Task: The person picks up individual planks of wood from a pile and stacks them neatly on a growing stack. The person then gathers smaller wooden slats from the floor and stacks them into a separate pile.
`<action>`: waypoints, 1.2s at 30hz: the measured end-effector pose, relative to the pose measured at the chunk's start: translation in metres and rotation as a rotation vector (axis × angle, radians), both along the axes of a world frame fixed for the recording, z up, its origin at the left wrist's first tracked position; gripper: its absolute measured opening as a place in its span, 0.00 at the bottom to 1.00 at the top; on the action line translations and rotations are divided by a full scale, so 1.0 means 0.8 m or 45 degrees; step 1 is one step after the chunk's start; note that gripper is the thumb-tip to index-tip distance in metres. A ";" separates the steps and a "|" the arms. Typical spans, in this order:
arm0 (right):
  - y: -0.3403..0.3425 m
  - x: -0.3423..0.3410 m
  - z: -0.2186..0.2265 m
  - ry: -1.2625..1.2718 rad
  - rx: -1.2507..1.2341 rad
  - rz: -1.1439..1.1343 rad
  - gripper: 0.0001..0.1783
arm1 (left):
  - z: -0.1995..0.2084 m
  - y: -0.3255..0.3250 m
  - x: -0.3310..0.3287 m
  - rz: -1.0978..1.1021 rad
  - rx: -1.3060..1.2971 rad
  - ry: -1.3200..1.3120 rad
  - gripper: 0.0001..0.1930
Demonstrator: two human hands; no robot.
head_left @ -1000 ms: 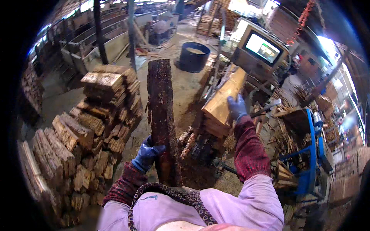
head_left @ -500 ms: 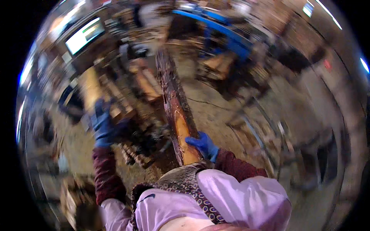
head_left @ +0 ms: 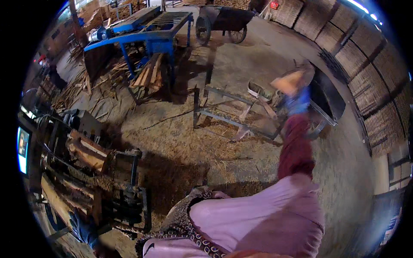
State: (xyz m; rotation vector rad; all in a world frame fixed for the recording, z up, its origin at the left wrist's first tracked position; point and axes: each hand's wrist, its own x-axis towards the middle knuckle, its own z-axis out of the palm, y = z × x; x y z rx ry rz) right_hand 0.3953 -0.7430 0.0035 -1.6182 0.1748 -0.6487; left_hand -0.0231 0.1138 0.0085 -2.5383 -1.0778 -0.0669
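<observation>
My right hand [head_left: 297, 102], in a blue glove and blurred by motion, reaches far out to the right. It is closed on a piece of wood [head_left: 289, 84] with a pale cut face and dark bark, seen nearly end-on. My left hand [head_left: 84, 228], also gloved in blue, is low at the left beside the machine. Its fingers are stretched out against a long pale plank [head_left: 56, 198]. Just behind that plank, more bark-edged wood [head_left: 88, 155] lies on the machine [head_left: 131, 189], whose dark metal parts carry sawdust.
A low metal frame [head_left: 221, 118] stands on the floor ahead, with wood scraps about it. Beyond my right hand is a black cart [head_left: 328, 92]. A blue machine table [head_left: 146, 32] stands far left, over stacked strips [head_left: 150, 75]. Another cart [head_left: 223, 19] stands behind.
My view has turned right. My right hand has swung the bark-covered wood from in front of my body out to the right. My left hand remains by the pale plank.
</observation>
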 end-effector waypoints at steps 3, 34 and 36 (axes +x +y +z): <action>-0.077 0.117 0.074 0.007 -0.160 -0.106 0.15 | -0.021 -0.006 -0.046 -0.273 0.146 -0.306 0.30; 0.819 -0.690 -0.206 0.131 -1.129 4.915 0.30 | -0.560 -1.013 -0.138 2.805 0.176 -2.839 0.20; 0.765 -0.766 -0.217 -0.017 -1.170 5.044 0.31 | -0.588 -1.033 -0.117 2.715 0.096 -3.112 0.22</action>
